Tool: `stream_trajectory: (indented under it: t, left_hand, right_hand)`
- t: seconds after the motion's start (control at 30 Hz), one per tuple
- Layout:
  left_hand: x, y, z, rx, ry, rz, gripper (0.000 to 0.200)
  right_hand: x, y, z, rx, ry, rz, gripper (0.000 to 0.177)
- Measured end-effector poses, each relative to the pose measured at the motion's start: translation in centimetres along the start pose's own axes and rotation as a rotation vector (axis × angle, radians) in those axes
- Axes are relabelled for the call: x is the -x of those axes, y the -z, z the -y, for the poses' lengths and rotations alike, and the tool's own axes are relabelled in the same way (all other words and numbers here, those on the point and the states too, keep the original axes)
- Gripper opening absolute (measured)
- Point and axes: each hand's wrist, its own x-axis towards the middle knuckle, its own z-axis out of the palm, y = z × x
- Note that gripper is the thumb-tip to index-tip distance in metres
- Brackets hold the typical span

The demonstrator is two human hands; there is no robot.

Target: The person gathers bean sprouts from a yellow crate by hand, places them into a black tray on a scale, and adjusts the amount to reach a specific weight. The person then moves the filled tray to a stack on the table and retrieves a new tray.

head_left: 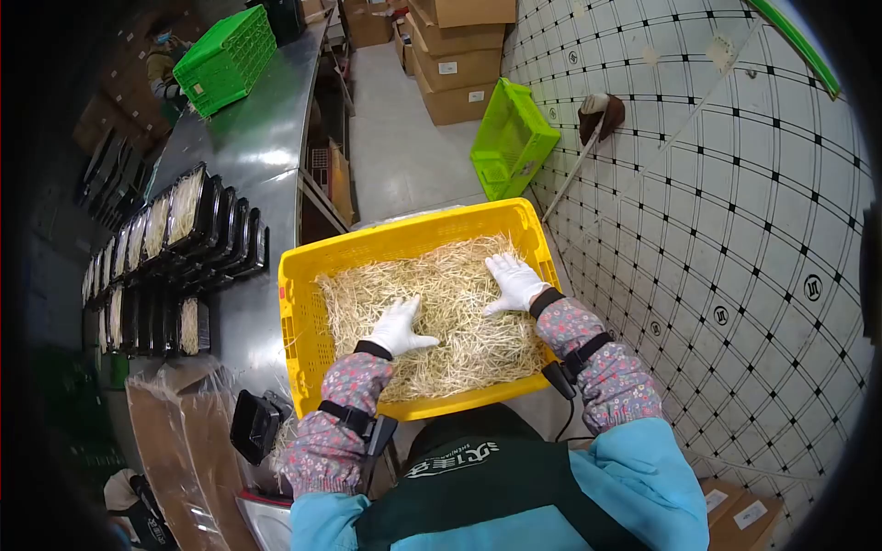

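A yellow plastic crate [404, 238] stands before me, its bottom covered by a thick layer of thin, pale, straw-like strands [464, 354]. My left hand [397, 330], in a white glove, rests on the strands left of the middle with its thumb out and fingers apart. Toward the crate's right side, my right hand [514, 283], also white-gloved, lies on the strands with its fingers spread. Neither hand grips anything. The fingertips of both sit at the surface of the layer.
Left stands a steel table [266, 138] with stacked black trays [188, 216] of strands and a green crate [225, 60]. A lime-green crate [514, 138] and cardboard boxes [459, 78] stand ahead on the floor. An empty black tray [253, 427] lies lower left. Another person [165, 60] is at the far left.
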Motion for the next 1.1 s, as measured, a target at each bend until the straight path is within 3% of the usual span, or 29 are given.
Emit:
stream_trajectory:
  t: [0.07, 0.17, 0.3, 0.33, 0.43, 0.6, 0.7, 0.73, 0.83, 0.87, 0.97, 1.1]
  left_hand:
    - [-4.5, -2.6, 0.4, -0.012, -0.012, 0.057, 0.124]
    - [-7.1, -4.2, -1.5, -0.086, 0.099, 0.01, 0.125]
    - [-6.3, -8.2, -1.0, 0.127, 0.071, -0.089, 0.117]
    - [-5.4, -8.9, -0.6, 0.196, 0.036, -0.081, 0.114]
    - [-2.2, -9.8, -1.5, 0.25, -0.003, -0.121, 0.105]
    - [-1.3, -10.2, -2.3, 0.238, 0.039, -0.068, 0.112]
    - [-1.3, -10.5, -1.7, 0.262, -0.006, -0.091, 0.111]
    - [-1.1, -10.2, -1.6, 0.267, -0.011, -0.075, 0.109]
    - [-1.3, -7.9, -0.5, 0.388, -0.087, 0.011, 0.11]
    - [-2.1, -7.1, 0.2, 0.368, -0.079, 0.03, 0.115]
    - [-4.7, -5.1, 0.8, 0.079, -0.067, -0.034, 0.13]
    - [-6.8, -5.2, -0.1, 0.083, -0.034, 0.119, 0.129]
  right_hand:
    - [-3.0, -0.6, -0.9, 0.107, -0.01, 0.122, 0.131]
    - [-5.6, -2.1, -1.5, 0.096, 0.035, 0.189, 0.135]
    - [-5.4, -3.6, -0.9, 0.042, 0.116, 0.154, 0.108]
    - [-4.3, -3.7, -0.7, 0.002, 0.157, 0.062, 0.099]
    - [-2.4, -3.9, -0.6, 0.044, 0.22, 0.028, 0.102]
    - [-4.6, -3.9, -1.0, 0.03, 0.267, 0.062, 0.124]
    - [-5.8, -4.2, 0.1, 0.107, 0.229, 0.189, 0.131]
    - [-5.5, -4.3, 0.2, 0.078, 0.253, 0.132, 0.116]
    - [-4.7, -2.4, 0.8, -0.015, 0.166, 0.253, 0.103]
    - [-4.3, -2.2, 1.0, -0.025, 0.189, 0.188, 0.089]
    - [-4.5, -1.7, 1.5, -0.039, 0.163, 0.231, 0.084]
    - [-4.1, -1.2, 1.2, -0.053, 0.184, 0.211, 0.082]
